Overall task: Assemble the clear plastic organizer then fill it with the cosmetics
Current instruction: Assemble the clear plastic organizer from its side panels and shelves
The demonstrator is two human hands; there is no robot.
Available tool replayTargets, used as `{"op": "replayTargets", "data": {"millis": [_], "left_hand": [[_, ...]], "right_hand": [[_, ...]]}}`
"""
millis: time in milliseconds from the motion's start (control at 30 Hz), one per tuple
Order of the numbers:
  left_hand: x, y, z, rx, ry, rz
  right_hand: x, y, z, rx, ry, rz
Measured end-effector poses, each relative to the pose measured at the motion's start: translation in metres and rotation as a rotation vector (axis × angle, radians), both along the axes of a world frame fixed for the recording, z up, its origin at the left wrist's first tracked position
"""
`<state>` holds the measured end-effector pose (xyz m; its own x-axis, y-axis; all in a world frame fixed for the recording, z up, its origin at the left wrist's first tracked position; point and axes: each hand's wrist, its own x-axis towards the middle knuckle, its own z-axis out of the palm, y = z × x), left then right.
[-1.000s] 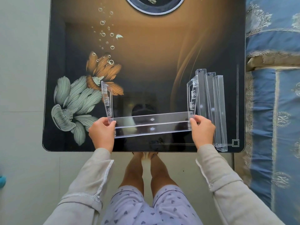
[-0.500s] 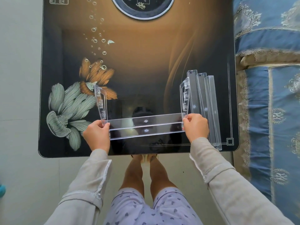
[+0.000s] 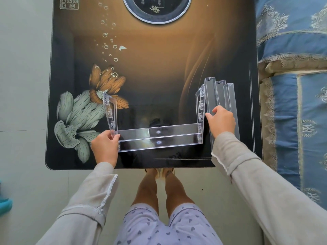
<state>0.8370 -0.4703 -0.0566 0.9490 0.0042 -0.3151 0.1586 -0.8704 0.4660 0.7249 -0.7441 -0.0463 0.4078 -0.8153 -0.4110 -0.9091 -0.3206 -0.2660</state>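
Observation:
The partly built clear organizer stands near the table's front edge: a long clear shelf piece (image 3: 159, 137) joins an upright left side panel (image 3: 110, 112) and an upright right side panel (image 3: 200, 105). My left hand (image 3: 105, 149) grips the lower left corner, where the shelf meets the left panel. My right hand (image 3: 222, 121) is off the frame and lies on the loose clear shelf strips (image 3: 219, 92) just right of the right panel, thumb spread toward the panel. No cosmetics are in view.
The glossy dark table (image 3: 159, 68) has a flower print at the left and a round ring (image 3: 157, 20) at the far edge. Blue patterned bedding (image 3: 292, 103) runs along the right side. My legs are below the front edge.
My right hand has let go of the organizer's lower right corner and moved up and right onto the loose strips. The left hand keeps its hold. The camera has tilted a little.

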Motion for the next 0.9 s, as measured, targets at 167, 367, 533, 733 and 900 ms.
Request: {"op": "replayTargets", "data": {"millis": [167, 367, 533, 733, 900], "left_hand": [[0.0, 0.003, -0.001, -0.013, 0.0, -0.014], [0.0, 0.003, -0.001, -0.004, -0.004, -0.012], [0.001, 0.008, 0.001, 0.001, 0.014, -0.063], [0.005, 0.014, 0.009, -0.074, 0.018, -0.073], [0.014, 0.015, 0.023, -0.164, -0.043, -0.057]], "right_hand": [[0.016, -0.005, -0.005, -0.03, 0.137, 0.075], [0.011, 0.005, -0.001, -0.132, 0.128, 0.125], [-0.002, 0.014, 0.019, -0.24, -0.112, 0.136], [-0.002, 0.025, 0.067, -0.218, -0.374, 0.181], [0.02, 0.056, 0.096, -0.129, -0.419, 0.501]]}}
